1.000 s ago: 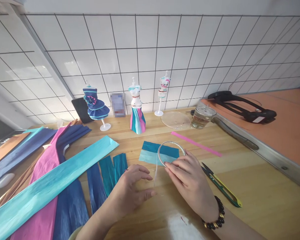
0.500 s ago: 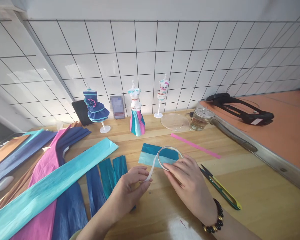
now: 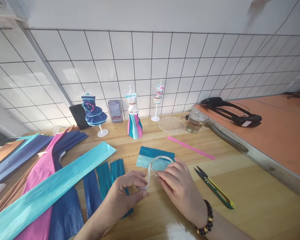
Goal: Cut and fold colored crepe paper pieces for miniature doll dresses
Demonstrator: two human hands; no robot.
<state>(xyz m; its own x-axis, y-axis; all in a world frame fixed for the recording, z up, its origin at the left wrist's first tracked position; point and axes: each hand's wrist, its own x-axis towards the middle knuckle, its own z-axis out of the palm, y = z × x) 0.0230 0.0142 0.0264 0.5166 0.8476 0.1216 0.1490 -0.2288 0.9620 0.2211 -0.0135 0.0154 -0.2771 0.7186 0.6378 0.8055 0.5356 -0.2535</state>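
The right hand (image 3: 180, 186) holds a roll of tape (image 3: 161, 163) on edge, its ring standing just above the worktop (image 3: 252, 206). The fingers (image 3: 168, 173) wrap over the near side of the ring; the grip is closed on the roll. The roll sits at the fingertip end of that hand, ahead of the palm, and overlaps the near edge of a two-tone teal paper piece (image 3: 152, 155) lying flat on the wood.

A short white tape strip (image 3: 148, 178) runs down from the left side of the roll to the left hand (image 3: 126, 196). The left thumb and forefinger are pinched together on the strip's free end. The two hands are near each other, with the strip spanning the gap.

A beaded bracelet (image 3: 205, 221) sits on the right wrist. Yellow-handled snips (image 3: 215, 188) lie on the worktop just right of the right hand, apart from it. Folded blue and teal crepe strips (image 3: 102, 180) lie left of the left hand, next to a long turquoise sheet (image 3: 52, 186). A pink paper strip (image 3: 191, 147) lies beyond the snips.
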